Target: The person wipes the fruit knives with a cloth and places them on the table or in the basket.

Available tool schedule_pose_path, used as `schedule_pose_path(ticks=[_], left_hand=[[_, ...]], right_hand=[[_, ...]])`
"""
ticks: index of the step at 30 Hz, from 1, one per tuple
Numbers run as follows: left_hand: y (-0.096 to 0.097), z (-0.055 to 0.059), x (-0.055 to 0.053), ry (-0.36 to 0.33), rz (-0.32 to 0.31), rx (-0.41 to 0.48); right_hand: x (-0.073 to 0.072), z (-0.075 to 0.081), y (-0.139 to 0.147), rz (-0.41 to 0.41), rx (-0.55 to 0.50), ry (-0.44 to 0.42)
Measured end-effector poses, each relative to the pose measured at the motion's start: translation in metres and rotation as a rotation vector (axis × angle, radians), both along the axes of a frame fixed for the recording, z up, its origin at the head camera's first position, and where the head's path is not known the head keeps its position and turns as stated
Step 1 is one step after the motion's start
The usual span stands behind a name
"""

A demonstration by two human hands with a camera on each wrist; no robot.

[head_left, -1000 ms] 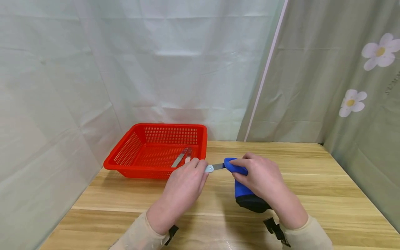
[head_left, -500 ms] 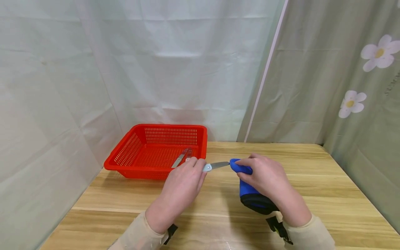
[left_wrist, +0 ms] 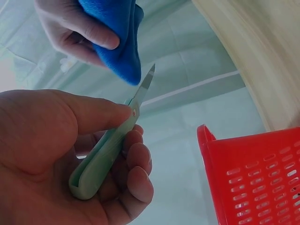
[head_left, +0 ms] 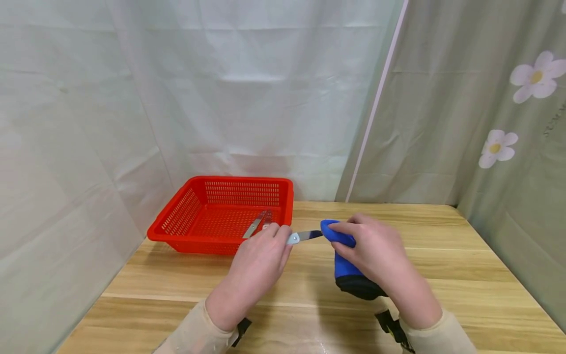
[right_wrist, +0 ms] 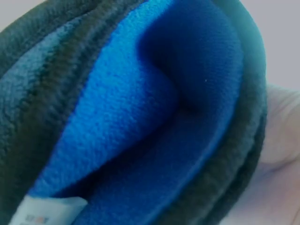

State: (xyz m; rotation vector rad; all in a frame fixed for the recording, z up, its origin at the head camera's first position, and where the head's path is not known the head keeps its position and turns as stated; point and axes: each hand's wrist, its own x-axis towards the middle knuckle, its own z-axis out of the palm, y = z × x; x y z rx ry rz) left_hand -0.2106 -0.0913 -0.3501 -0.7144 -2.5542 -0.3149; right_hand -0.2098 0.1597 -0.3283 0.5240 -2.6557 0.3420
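Observation:
My left hand [head_left: 261, 258] grips a folding knife [left_wrist: 101, 161] by its pale green handle, thumb along the side in the left wrist view. Its blade [head_left: 309, 235] is folded out and points right toward the cloth. A blue cloth [head_left: 346, 265] with black edging is pinched in my right hand [head_left: 376, 246], bunched at the fingertips and hanging below them. In the head view the bunched part meets the blade's tip. The right wrist view is filled by the cloth's folds and a small white label [right_wrist: 44, 211].
A red plastic basket [head_left: 177, 238] with slotted walls stands at the back left of the wooden table [head_left: 442, 265]. Inside it lie a metal knife [head_left: 254, 225] and another slim metal piece [head_left: 267, 219]. Curtains [head_left: 265, 98] hang behind and at the sides.
The cloth, earlier over the outer blade, slid right to the tip, baring more blade, then came back slightly left and up in my right hand. My left hand shifted slightly left with the knife.

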Motion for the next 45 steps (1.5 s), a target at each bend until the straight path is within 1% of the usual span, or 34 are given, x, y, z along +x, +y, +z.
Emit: schedule_pose_path(ticks=[2,5,7,11,22,27,32,40,45], left_hand=[[0.001,0.000,0.001,-0.012,0.003,-0.005],[0.002,0.000,0.001,-0.030,-0.002,-0.012],[0.002,0.000,0.002,-0.040,-0.011,-0.013],[0.004,-0.001,0.003,-0.036,-0.025,-0.023],[0.005,-0.003,0.003,0.016,-0.030,-0.035],[0.005,-0.002,0.004,0.008,-0.028,-0.033],[0.005,-0.002,0.003,0.011,-0.022,-0.041],[0.005,-0.002,0.003,0.011,-0.007,-0.030],[0.005,-0.001,0.003,-0.003,0.007,-0.031]], right_hand=[[0.002,-0.001,-0.007,0.030,0.017,0.041],[0.005,-0.003,-0.016,0.074,0.028,0.070],[0.007,-0.004,-0.021,0.094,0.024,0.066],[0.010,-0.007,-0.026,0.111,0.021,0.049],[0.009,-0.007,-0.025,0.085,0.017,-0.012],[0.007,-0.007,-0.022,0.084,0.011,-0.010],[0.003,-0.007,-0.017,0.062,0.010,-0.038],[-0.001,-0.006,-0.007,0.034,0.004,-0.072],[-0.002,-0.003,-0.001,0.027,0.003,-0.084]])
